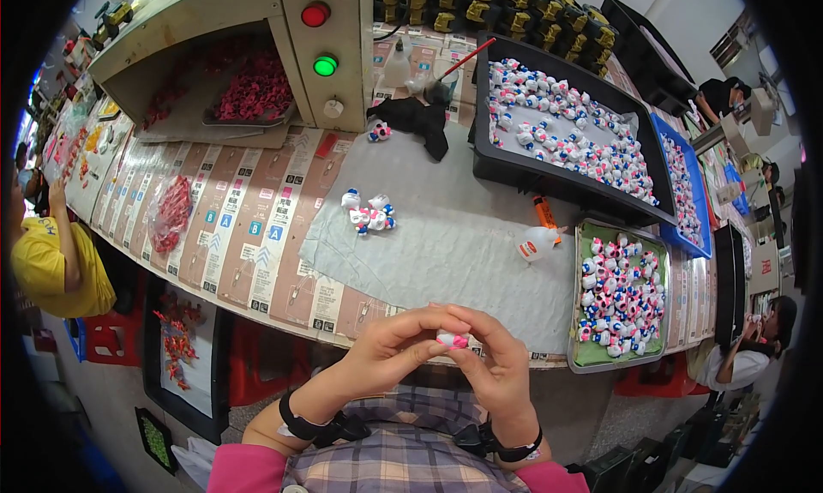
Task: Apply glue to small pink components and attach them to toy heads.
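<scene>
Close to my body, just off the table's front edge, my left hand [401,347] and my right hand [490,356] meet around a small white and pink figurine [453,339]. Fingertips and thumbs of both hands press on it, hiding most of its shape. Beyond them a grey cloth [429,261] covers the work surface. On its left part stand several white, pink and blue figurines [370,213] in a cluster. Another small figurine [379,132] lies farther back beside a black cloth [411,120].
A green-lined tray [576,321] of figurines is at the right, below a large black tray [514,171] and a blue tray [699,249]. A white bottle [538,243] lies near them. At left are a bag of red parts [171,214] and a metal machine [326,30]. Other people sit on both sides.
</scene>
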Demonstrator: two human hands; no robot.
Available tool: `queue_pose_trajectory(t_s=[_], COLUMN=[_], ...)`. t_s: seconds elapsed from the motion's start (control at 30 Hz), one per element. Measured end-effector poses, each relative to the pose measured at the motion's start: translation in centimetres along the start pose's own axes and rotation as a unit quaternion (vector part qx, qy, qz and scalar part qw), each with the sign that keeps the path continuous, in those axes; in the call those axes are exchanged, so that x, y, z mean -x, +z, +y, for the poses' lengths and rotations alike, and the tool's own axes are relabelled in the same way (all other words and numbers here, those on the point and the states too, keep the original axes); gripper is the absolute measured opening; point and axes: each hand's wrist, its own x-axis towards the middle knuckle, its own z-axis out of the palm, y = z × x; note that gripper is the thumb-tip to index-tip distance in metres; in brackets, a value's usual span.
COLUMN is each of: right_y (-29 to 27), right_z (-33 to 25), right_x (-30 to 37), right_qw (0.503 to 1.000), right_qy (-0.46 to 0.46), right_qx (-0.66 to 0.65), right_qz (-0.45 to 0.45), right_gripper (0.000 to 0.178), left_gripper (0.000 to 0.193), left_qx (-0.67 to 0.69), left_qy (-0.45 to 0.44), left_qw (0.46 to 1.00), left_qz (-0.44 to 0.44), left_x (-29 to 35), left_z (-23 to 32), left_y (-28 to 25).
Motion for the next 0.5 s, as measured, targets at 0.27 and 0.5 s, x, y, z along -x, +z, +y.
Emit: queue_pose_trajectory(t_s=[0.27, 0.5], right_y=[-0.73, -0.67], right_z=[-0.69, -0.33], right_x=[0.07, -0.1], right_qw=[1.0, 0.997], right_qy=[0.022, -0.022], right_qx=[-0.011, 0.071], right_qz=[-0.019, -0.001], right_gripper=[0.04, 0.041], left_gripper=[0.028, 0.031], left_qx=[-0.048, -0.156], left_qy=[-0.022, 0.026], left_qw=[0.998, 0.987], left_qz=[-0.02, -0.006], left_x=[0.07, -0.11], left_z=[0.74, 0.74], left_y=[0.02, 0.02])
